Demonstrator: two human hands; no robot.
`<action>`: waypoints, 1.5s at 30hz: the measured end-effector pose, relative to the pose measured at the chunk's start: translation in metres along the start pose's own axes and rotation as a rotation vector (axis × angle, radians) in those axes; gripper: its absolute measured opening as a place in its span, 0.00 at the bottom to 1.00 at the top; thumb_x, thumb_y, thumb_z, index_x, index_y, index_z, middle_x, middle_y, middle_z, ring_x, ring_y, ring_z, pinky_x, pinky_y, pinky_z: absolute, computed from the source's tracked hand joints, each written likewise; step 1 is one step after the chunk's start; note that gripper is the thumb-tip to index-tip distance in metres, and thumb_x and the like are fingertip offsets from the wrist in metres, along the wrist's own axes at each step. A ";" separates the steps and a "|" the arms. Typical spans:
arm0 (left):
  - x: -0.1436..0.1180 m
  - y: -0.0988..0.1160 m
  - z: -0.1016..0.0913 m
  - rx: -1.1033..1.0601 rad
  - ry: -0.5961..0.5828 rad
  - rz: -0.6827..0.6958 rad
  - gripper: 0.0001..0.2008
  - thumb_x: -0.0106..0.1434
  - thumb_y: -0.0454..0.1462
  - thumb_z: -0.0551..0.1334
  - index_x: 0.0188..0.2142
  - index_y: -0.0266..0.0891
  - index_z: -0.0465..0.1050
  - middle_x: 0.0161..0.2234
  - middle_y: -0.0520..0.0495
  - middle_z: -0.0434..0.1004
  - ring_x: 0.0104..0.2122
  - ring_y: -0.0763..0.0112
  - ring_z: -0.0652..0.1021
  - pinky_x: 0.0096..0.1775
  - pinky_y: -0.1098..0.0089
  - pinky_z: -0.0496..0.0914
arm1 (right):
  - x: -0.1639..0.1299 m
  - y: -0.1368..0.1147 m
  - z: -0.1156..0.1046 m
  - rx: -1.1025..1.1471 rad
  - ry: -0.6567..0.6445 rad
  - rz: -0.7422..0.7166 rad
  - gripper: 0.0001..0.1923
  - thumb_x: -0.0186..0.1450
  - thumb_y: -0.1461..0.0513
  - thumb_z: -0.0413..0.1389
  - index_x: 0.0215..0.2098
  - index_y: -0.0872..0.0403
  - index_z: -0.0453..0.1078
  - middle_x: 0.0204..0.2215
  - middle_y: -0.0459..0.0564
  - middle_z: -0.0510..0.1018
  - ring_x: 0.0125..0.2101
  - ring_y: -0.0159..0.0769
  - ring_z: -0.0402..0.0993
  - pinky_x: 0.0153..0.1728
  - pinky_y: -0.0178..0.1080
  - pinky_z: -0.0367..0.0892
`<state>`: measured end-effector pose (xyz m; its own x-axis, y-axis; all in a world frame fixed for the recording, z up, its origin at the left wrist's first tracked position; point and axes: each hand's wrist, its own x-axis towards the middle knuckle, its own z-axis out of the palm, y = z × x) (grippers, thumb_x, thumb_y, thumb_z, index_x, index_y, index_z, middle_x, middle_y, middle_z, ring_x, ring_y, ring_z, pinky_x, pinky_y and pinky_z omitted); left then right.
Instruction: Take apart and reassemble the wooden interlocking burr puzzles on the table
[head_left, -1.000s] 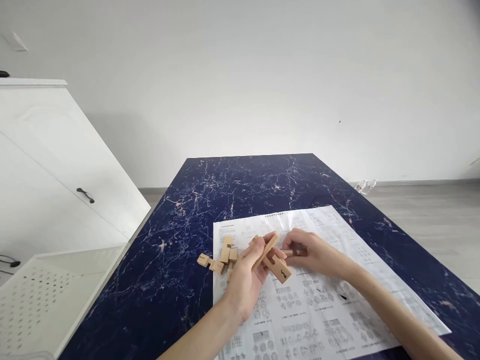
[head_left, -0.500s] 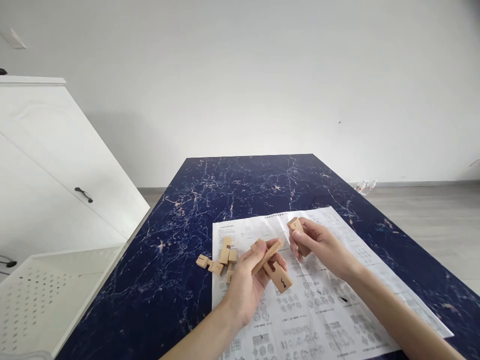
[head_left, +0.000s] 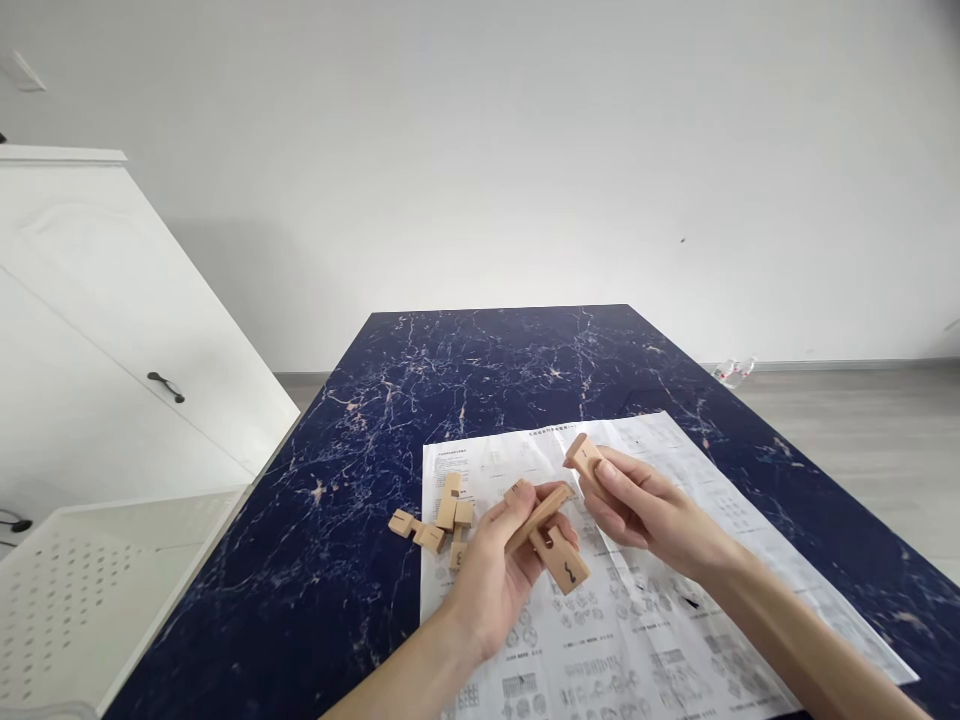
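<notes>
My left hand [head_left: 499, 560] is closed around notched wooden puzzle pieces [head_left: 564, 562] fitted crosswise; one end bears a dark mark and points toward me. Its palm hides part of them. In my right hand [head_left: 637, 500], pinched between thumb and fingers, is a single wooden puzzle piece [head_left: 584, 454] with a small mark on its face. This piece is held just above and to the right of the left hand's pieces, apart from them. Left of my left hand lie several loose wooden puzzle pieces [head_left: 448, 505], partly on the printed sheet and partly on the table.
A creased printed sheet [head_left: 622, 640] with diagrams lies under my hands on the dark blue marbled table [head_left: 480, 370]. A white cabinet [head_left: 112, 330] stands at the left, above a white perforated surface [head_left: 67, 590]. Beyond the table's right edge, a clear plastic item [head_left: 733, 372] is on the floor.
My right hand has turned its piece so it tilts more, and has shifted slightly right and down. The left hand's pieces have barely moved.
</notes>
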<state>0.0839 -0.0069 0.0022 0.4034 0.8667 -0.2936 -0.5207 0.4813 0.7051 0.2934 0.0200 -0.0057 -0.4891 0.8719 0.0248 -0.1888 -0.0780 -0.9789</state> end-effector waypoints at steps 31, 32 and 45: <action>0.000 -0.007 -0.007 0.277 -0.166 0.043 0.23 0.73 0.57 0.61 0.39 0.38 0.72 0.28 0.50 0.72 0.23 0.74 0.71 0.22 0.74 0.63 | -0.003 -0.001 0.021 0.048 -0.051 0.023 0.21 0.80 0.44 0.51 0.49 0.52 0.71 0.17 0.33 0.55 0.16 0.26 0.40 0.20 0.35 0.42; -0.001 -0.006 -0.007 0.295 -0.168 0.046 0.23 0.74 0.57 0.60 0.39 0.39 0.72 0.28 0.50 0.72 0.22 0.75 0.70 0.21 0.74 0.62 | -0.003 -0.001 0.022 0.071 -0.058 0.031 0.22 0.79 0.43 0.52 0.48 0.53 0.71 0.16 0.33 0.54 0.16 0.26 0.39 0.20 0.35 0.42; -0.003 -0.007 -0.008 0.372 -0.147 0.070 0.24 0.74 0.58 0.58 0.38 0.40 0.68 0.28 0.54 0.69 0.20 0.77 0.67 0.22 0.74 0.61 | -0.001 -0.001 0.030 0.036 0.035 0.105 0.28 0.74 0.36 0.53 0.45 0.51 0.69 0.17 0.32 0.49 0.18 0.27 0.37 0.20 0.34 0.40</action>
<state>0.0800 -0.0115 -0.0070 0.4942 0.8546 -0.1597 -0.2539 0.3176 0.9136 0.2687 0.0052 0.0010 -0.4775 0.8745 -0.0849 -0.1686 -0.1861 -0.9680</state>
